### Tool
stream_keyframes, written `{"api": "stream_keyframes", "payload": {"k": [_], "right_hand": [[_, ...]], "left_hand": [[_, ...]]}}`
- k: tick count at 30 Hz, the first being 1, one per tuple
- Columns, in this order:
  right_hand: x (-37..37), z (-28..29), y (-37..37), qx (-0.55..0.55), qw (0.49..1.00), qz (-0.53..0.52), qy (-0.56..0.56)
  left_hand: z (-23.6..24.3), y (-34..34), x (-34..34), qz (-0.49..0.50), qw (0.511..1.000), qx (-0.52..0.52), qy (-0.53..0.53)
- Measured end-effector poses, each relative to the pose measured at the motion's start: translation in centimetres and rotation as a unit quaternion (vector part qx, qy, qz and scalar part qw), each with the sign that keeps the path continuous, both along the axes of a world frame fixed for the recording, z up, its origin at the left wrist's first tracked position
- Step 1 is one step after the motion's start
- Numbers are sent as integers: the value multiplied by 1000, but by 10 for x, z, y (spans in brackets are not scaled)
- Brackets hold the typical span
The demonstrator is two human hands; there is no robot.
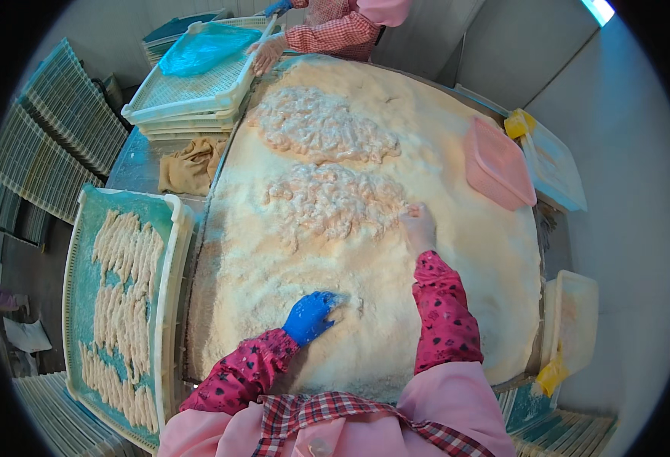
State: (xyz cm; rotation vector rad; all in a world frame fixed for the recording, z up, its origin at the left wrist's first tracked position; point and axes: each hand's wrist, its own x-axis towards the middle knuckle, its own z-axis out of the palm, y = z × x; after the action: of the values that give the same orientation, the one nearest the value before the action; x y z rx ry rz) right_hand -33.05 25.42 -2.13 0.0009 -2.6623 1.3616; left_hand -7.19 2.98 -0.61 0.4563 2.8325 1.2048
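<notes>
Clock: centre of view; 12 = far side, away fr. wearer.
L hand (310,317): approx 6:30; blue glove, palm down, fingers loosely extended, tips in powder; can't tell if gripping.
R hand (418,228): 3 o'clock; fingers bent in, narrow, at near heap's 3–4 o'clock edge; can't tell if pinching a pc.
Near heap (338,202): 12, close to centre; pale pinkish lumpy pcs, powder-dusted.
Far heap (323,126): 12, beyond near heap; similar pcs, more tightly massed.
Powder bed (476,305): cream, under both heaps, spread w/ ridges.
Pink tub (500,164): 2–3 o'clock, on powder.
White tub (559,164): 2–3 o'clock, just outside pink tub; yellow item (519,123) at its corner.
Strip tray (180,251): 8 o'clock; white rim, coated strips (125,320) in 3 rough rows on teal liner.
Cloth (190,165): 10 o'clock; tan, crumpled.
Tray stack (186,109): 11 o'clock; blue plastic (211,49) on top.
Co-worker hand (268,53): 11 o'clock, at tray stack's R edge.
</notes>
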Motion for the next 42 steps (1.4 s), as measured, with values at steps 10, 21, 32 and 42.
{"api": "stream_keyframes", "payload": {"k": [10, 21, 32, 42], "right_hand": [[171, 66, 11, 153, 918, 365, 12], [244, 50, -49, -29, 991, 129, 10], [288, 85, -113, 130, 910, 348, 185], [278, 88, -136, -12, 934, 322, 156]], "left_hand": [[11, -47, 35, 93, 990, -107, -3], [-23, -27, 38, 259, 916, 294, -86], [33, 19, 88, 160, 839, 487, -182], [74, 7, 82, 214, 552, 727, -347]]}}
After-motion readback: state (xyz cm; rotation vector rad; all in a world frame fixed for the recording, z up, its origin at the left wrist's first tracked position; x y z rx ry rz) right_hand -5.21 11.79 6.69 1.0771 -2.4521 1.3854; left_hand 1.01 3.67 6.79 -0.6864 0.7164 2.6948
